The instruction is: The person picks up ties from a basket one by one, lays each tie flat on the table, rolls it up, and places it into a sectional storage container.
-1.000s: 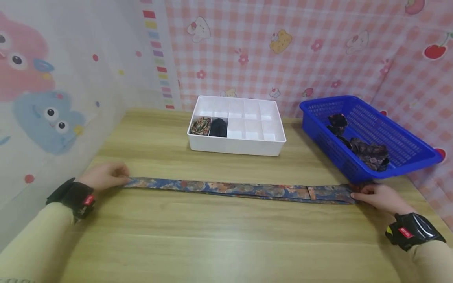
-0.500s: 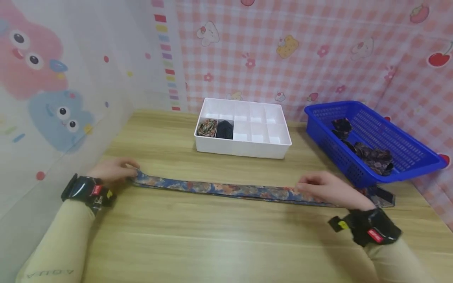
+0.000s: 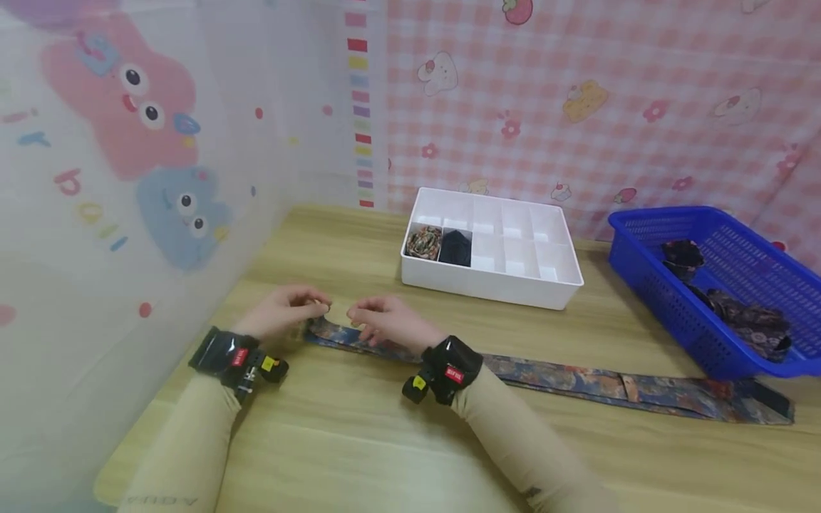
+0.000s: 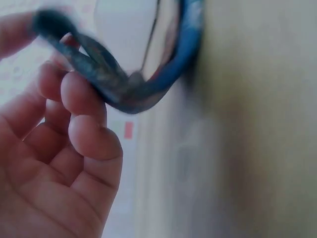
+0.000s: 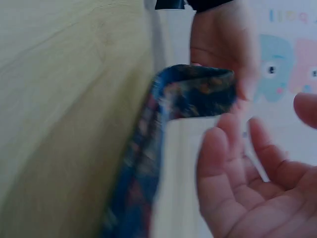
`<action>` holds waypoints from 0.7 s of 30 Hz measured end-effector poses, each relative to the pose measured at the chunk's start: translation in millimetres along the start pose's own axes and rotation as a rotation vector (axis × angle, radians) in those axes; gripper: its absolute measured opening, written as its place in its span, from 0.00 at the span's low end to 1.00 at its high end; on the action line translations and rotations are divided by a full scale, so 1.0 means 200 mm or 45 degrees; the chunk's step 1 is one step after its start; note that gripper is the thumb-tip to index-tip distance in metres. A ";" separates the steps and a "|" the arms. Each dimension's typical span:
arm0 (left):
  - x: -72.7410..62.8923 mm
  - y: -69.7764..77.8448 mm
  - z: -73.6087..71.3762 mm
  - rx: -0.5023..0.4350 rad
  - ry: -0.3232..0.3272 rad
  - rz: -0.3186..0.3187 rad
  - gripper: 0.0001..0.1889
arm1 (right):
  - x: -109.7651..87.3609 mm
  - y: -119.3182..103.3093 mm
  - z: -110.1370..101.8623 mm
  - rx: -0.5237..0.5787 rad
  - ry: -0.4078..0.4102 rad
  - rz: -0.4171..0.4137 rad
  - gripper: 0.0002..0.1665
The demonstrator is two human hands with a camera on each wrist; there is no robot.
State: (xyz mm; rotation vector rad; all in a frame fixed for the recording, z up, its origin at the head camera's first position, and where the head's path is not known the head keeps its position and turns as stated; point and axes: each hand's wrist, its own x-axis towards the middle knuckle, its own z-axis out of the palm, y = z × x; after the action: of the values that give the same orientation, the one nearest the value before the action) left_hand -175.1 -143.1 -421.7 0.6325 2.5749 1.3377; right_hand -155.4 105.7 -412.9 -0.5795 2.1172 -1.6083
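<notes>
A blue floral necktie [image 3: 564, 377], folded lengthwise into a long strip, lies across the table. My left hand [image 3: 285, 310] pinches its left end and lifts it; in the left wrist view the raised necktie [image 4: 124, 96] bends in a loop from the fingertips. My right hand [image 3: 394, 324] hovers over the strip near that end, fingers loosely bent and apart, holding nothing. In the right wrist view the lifted necktie [image 5: 203, 96] runs to the left hand, just beyond the right fingertips [image 5: 215, 141]. The strip's wide end lies at the right, below the basket.
A white divided box [image 3: 487, 281] stands at the back. Its front row holds a rolled floral piece [image 3: 424, 243] and a rolled dark piece [image 3: 456, 248]. A blue basket [image 3: 673, 306] at the right contains several dark patterned rolls [image 3: 747, 320]. A curtained wall [image 3: 256, 178] borders the left.
My right hand has let go of the necktie's wide end and moved left along the strip to near the left hand. The left end has been raised; the view has turned left.
</notes>
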 end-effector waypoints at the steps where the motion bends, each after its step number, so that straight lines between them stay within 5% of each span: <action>1: 0.01 0.00 0.01 -0.004 -0.016 0.013 0.17 | 0.03 0.01 0.01 0.011 -0.019 0.039 0.21; 6: 0.03 -0.01 0.06 -0.099 -0.073 0.031 0.15 | 0.13 0.05 0.06 0.111 -0.050 0.195 0.19; 10: 0.02 -0.01 0.08 -0.152 -0.099 0.073 0.13 | 0.15 0.06 0.09 0.132 -0.014 0.224 0.15; 21: 0.02 0.01 0.06 0.250 -0.173 0.155 0.24 | 0.19 0.07 0.06 0.037 0.043 0.233 0.10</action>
State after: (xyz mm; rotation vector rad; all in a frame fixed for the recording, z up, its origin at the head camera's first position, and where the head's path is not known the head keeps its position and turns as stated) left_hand -173.5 -131.8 -427.1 0.8933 2.6118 1.0408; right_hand -180.7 77.9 -432.0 -0.3405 2.1004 -1.5541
